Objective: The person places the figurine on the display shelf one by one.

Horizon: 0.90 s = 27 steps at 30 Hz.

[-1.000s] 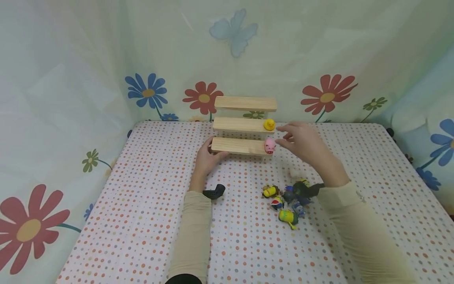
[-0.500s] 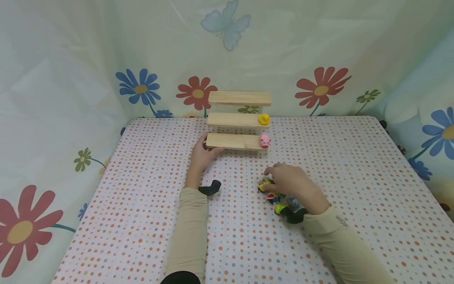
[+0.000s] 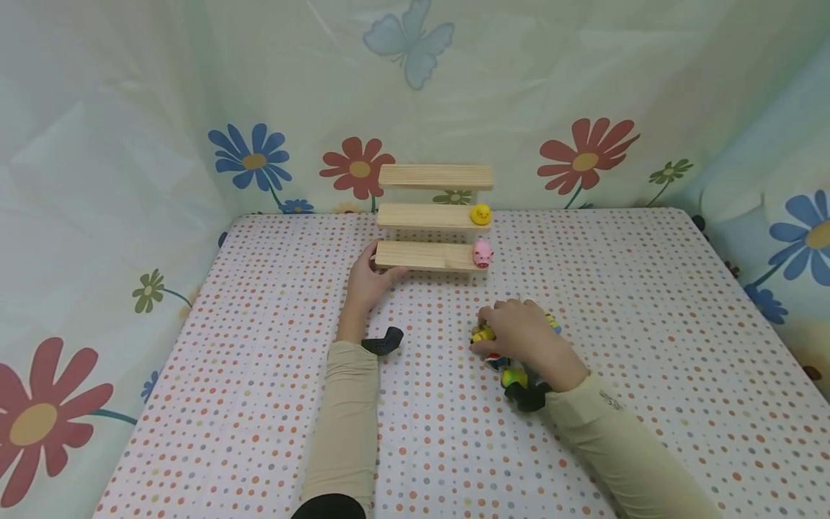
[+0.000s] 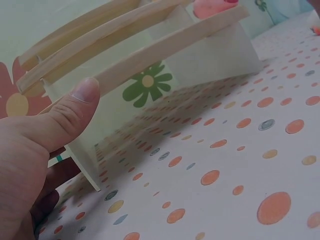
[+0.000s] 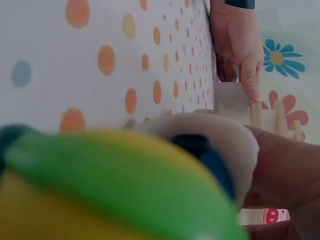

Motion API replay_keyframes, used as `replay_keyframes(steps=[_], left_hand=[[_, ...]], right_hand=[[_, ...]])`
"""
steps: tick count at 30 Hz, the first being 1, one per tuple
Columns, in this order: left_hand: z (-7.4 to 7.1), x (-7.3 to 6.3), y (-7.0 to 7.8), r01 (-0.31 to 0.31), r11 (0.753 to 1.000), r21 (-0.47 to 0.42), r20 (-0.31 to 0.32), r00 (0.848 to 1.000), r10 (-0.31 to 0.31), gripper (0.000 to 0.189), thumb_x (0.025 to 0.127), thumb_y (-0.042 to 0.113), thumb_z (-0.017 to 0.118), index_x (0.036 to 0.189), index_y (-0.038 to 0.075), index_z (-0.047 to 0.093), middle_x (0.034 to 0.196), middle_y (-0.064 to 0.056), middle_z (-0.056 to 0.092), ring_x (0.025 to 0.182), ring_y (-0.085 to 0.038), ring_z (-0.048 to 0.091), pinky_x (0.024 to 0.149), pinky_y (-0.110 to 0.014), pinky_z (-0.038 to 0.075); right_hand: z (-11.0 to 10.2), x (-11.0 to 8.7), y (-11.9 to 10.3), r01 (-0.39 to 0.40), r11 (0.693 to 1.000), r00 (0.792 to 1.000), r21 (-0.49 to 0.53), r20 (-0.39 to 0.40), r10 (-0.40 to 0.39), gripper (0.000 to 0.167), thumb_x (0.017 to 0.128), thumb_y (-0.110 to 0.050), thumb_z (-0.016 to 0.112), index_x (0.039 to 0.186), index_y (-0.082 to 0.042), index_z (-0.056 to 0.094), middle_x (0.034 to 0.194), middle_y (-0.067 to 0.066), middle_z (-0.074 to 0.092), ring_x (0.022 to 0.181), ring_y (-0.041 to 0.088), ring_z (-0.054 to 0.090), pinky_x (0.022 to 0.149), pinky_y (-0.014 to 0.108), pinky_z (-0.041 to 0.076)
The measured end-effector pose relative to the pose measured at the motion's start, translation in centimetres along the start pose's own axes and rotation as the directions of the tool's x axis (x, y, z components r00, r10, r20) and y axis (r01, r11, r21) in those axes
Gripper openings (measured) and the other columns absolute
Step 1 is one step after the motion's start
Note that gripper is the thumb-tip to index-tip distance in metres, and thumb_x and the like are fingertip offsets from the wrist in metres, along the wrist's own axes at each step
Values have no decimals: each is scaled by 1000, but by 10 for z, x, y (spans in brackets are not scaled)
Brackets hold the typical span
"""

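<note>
My left hand [image 3: 369, 285] grips the left end of a three-step wooden display shelf [image 3: 424, 255], thumb on the lowest board and fingers behind the pale side panel [image 4: 75, 150]. A pink pig toy [image 3: 483, 254] sits at that board's right end; a yellow duck toy [image 3: 480, 214] sits at the right end of the middle board. Down at the toy pile, my right hand [image 3: 525, 331] has its thumb and forefinger around a small yellow toy figure [image 3: 478, 336]. Its palm hides part of the pile. A green-and-yellow toy [image 5: 115, 185] looms blurred in the right wrist view.
Beside the right hand lie a red, white and blue toy [image 3: 496, 362], a yellow-green toy [image 3: 514, 378] and other pieces. Dotted cloth [image 3: 259, 404] covers the table. A flowered curtain [image 3: 298, 86] hangs close behind the shelf. Black wrist mounts [image 3: 384, 342] stick out from the arms.
My right hand has come down from beside the shelf to the toy pile and closed in on the yellow figure. The left hand keeps its grip; the head view has shifted slightly.
</note>
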<state>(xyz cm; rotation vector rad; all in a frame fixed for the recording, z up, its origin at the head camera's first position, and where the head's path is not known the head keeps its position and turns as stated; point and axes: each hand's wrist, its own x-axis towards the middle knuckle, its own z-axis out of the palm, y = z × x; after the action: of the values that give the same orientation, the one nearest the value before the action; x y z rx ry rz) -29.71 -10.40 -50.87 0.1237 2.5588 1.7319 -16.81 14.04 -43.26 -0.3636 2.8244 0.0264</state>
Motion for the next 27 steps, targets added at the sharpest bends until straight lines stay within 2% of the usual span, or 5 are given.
replay_keyframes(steps=[5, 12, 18, 22, 27], left_hand=[[-1, 0, 0, -3, 1000, 3, 1, 1000, 3, 97, 67, 54, 78, 148, 23, 34, 137, -7, 49, 112, -23, 53, 94, -42, 48], [0, 0, 1, -12, 1000, -2, -2, 1000, 12, 98, 67, 54, 79, 148, 21, 35, 138, -6, 48, 106, -22, 52, 88, -39, 47], [1, -1, 0, -12, 1000, -15, -3, 1000, 11, 97, 67, 54, 79, 147, 22, 35, 139, -5, 47, 110, -21, 52, 95, -41, 47], [1, 0, 0, -11, 1000, -10, -6, 1000, 11, 98, 67, 54, 79, 147, 21, 35, 137, -5, 48, 109, -22, 52, 94, -41, 47], [1, -1, 0, -14, 1000, -1, -4, 1000, 14, 95, 69, 52, 79, 148, 22, 35, 136, -7, 49, 109, -23, 52, 94, -42, 47]], right_hand=[[4, 4, 3, 4, 1000, 1000, 9, -15, -4, 53, 78, -53, 72, 110, -11, 68, 93, 5, 66, 76, 19, 58, 73, 44, 51], [7, 6, 10, 71, 996, 993, 51, -97, -66, 49, 81, -50, 70, 109, -10, 69, 91, 6, 64, 70, 15, 54, 59, 33, 49], [7, 7, 12, 122, 989, 990, 80, -82, -116, 43, 87, -41, 66, 120, -13, 67, 102, 9, 63, 75, 15, 56, 64, 33, 51], [8, 8, 12, 131, 987, 990, 92, -72, -125, 40, 90, -36, 65, 124, -15, 65, 111, 11, 61, 84, 19, 59, 69, 36, 53], [7, 7, 11, 138, 979, 989, 147, -81, -127, 35, 92, -28, 64, 125, -17, 63, 112, 13, 61, 81, 18, 60, 62, 32, 51]])
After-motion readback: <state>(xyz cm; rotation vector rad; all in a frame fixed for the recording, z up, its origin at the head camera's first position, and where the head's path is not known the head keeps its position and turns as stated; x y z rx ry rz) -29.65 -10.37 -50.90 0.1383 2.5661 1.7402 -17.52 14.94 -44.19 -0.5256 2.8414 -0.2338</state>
